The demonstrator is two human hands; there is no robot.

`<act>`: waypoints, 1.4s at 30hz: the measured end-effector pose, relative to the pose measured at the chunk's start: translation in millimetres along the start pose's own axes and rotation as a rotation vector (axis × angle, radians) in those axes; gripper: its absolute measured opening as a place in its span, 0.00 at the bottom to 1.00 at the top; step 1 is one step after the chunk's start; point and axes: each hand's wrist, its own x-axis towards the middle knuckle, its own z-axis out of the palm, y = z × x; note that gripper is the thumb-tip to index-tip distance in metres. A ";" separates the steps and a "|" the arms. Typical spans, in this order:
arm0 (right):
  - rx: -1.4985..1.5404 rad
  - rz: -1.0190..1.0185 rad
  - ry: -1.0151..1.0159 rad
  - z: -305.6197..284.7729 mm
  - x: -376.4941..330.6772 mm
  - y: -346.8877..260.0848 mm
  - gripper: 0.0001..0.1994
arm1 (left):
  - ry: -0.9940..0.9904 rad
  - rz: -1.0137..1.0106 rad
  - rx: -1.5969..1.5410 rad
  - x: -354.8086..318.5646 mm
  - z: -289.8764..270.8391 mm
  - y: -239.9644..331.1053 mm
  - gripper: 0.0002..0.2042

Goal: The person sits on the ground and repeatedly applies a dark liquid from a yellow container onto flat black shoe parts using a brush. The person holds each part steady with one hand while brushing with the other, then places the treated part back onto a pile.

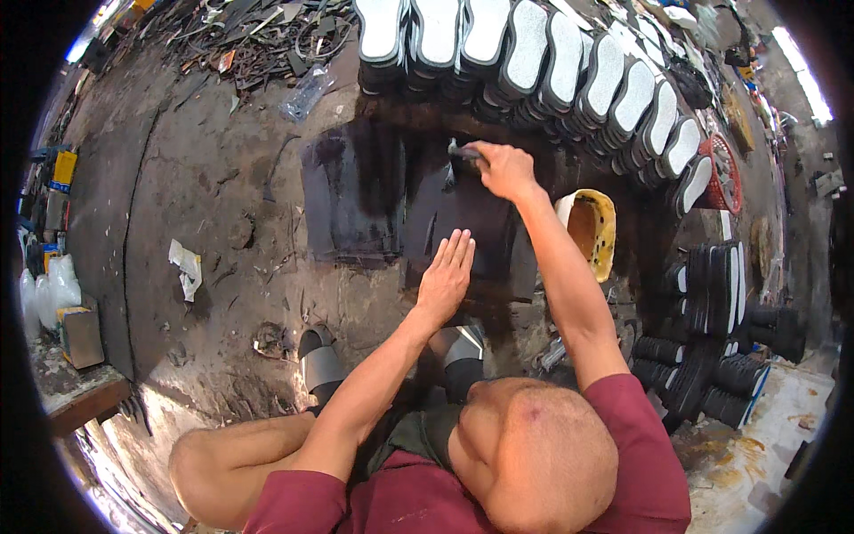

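My left hand (446,275) lies flat, fingers spread, pressing on the near edge of a dark rubber sheet (463,222) on the floor. My right hand (503,168) is closed around a brush (463,152) at the sheet's far edge, bristles down on the dark surface. A second dark sheet (351,196) lies just left of it, its surface wet and black. A yellow-stained glue bucket (589,230) stands to the right of my right forearm.
Rows of white-topped shoe soles (569,62) line the far side and curve right. Stacks of black soles (712,294) stand at the right. A crumpled paper scrap (186,268) and a plastic bottle (305,92) lie on the dirty floor; scrap offcuts (258,36) pile at the back.
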 end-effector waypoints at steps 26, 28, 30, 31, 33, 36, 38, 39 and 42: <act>0.772 -0.039 0.467 -83.7 -91.3 -7.8 0.19 | 0.247 -0.077 -0.312 -20.7 -22.3 15.3 0.20; 0.735 -0.025 0.442 -70.6 -59.9 5.8 0.18 | 0.219 -0.101 -0.223 -8.6 -27.9 0.7 0.21; 0.757 -0.108 0.441 -42.4 -44.4 9.9 0.18 | 0.131 -0.109 -0.131 -1.9 -30.2 -11.1 0.23; 0.809 -0.191 0.463 -28.2 -41.9 10.8 0.18 | 0.111 -0.100 -0.126 -1.5 -30.5 -14.9 0.24; 0.366 -0.169 0.239 -7.9 -35.6 14.8 0.21 | 0.071 -0.074 -0.121 -4.1 -29.7 -18.9 0.25; 0.135 -0.085 0.261 -3.4 -20.3 29.2 0.19 | 0.045 -0.066 -0.102 -9.9 -26.1 -20.1 0.25; 0.066 0.033 0.237 -11.1 -2.5 39.9 0.20 | 0.020 -0.080 -0.138 -12.1 -23.3 -20.7 0.24; 0.039 0.045 0.136 -13.8 6.0 42.9 0.20 | 0.058 -0.072 -0.130 -12.7 -22.5 -21.2 0.25; 0.055 -0.002 0.003 -12.5 9.3 40.7 0.19 | 0.065 -0.052 -0.165 -15.5 -22.5 -24.5 0.26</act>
